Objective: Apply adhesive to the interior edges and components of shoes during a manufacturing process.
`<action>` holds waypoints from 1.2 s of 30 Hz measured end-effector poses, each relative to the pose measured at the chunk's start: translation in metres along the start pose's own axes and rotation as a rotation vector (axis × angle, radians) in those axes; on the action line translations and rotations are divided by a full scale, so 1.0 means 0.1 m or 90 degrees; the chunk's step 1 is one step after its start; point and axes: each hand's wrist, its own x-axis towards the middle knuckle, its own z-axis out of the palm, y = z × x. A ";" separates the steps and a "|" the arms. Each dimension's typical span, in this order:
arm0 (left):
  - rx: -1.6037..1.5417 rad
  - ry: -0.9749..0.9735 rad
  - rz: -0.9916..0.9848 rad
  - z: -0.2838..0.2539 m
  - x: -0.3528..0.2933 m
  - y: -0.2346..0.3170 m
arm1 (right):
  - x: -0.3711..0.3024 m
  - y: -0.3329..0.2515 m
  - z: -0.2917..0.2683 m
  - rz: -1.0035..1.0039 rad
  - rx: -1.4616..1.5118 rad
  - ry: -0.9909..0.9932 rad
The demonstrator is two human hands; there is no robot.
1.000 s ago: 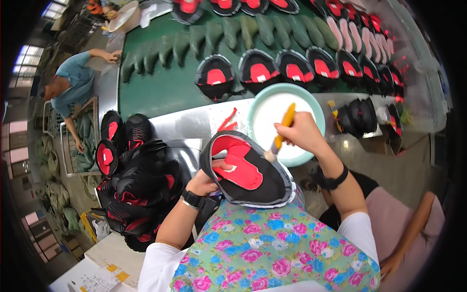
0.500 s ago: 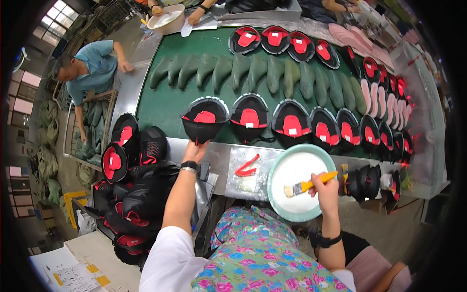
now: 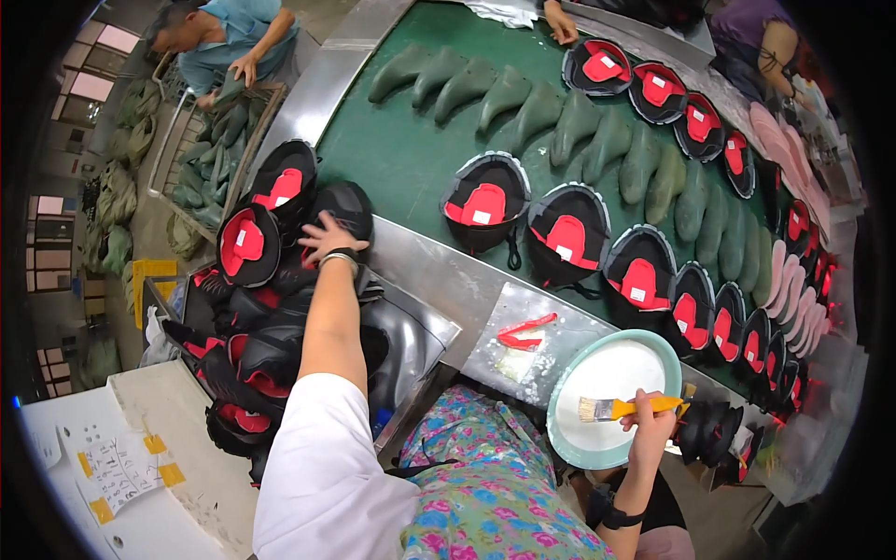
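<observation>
- With 12 as straight ahead on the view, you look to be at the pick-up step: your left hand [image 3: 327, 240] reaches towards 10, where a black shoe upper [image 3: 343, 211] sits at the far end of the heap [image 3: 271, 322].
- Your left grip is wide, fingers spread over that upper and no hold showing; whether the fingertips press on it, you cannot tell from here.
- Your right grip is closed round a yellow-handled brush [image 3: 644, 406] at 4, bristles towards 9, above the white liquid [image 3: 602, 369] in the teal bowl [image 3: 597, 459].
- The next move calls for closing the left fingers on one upper alone and holding the brush over the bowl against drips.
- Crowding your left hand, one red-lined upper [image 3: 285, 182] sits at its 11 and another [image 3: 245, 241] at its 9; either could snag. Your forearm hides part of the heap.
- Red strips [image 3: 537, 323] lie just off the bowl's 10.
- On the green tabletop [image 3: 401, 154], a row of uppers [image 3: 485, 201] runs from 1 round past 3, with green foot forms [image 3: 530, 114] behind.
- A co-worker [image 3: 238, 42] bends over a crate at 11, well apart from you.
</observation>
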 end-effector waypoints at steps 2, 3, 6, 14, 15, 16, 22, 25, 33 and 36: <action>0.012 -0.053 -0.008 0.01 0.13 0.01 | 0.03 0.00 0.09 0.005 0.014 -0.028; 0.020 -0.020 -0.007 0.04 0.18 0.04 | 0.02 0.00 0.11 0.007 -0.002 -0.032; 0.079 -0.030 0.025 0.04 0.33 0.07 | 0.03 -0.05 0.17 0.009 -0.031 -0.027; -0.293 0.252 0.171 -0.82 0.37 -0.32 | 0.00 -0.32 0.33 -0.181 -0.124 -0.065; -0.287 0.347 0.167 -0.90 0.31 -0.36 | -0.02 -0.35 0.38 -0.174 -0.060 -0.078; -0.259 0.441 0.189 -0.96 0.25 -0.38 | -0.04 -0.39 0.43 -0.167 0.003 -0.092; -0.576 0.289 0.218 -1.48 -0.25 -0.31 | -0.27 -0.65 0.70 -0.231 -0.101 -0.152; -1.062 -0.181 0.535 -1.57 -1.01 -0.37 | -0.38 -0.77 0.93 -0.544 -0.166 -0.127; -1.153 -0.890 0.393 -1.25 -2.67 -0.70 | -0.74 -0.71 1.18 -0.621 -0.403 -0.258; -1.293 -0.931 0.410 -1.08 -2.73 -1.02 | -0.82 -0.64 1.04 -0.637 -0.410 -0.304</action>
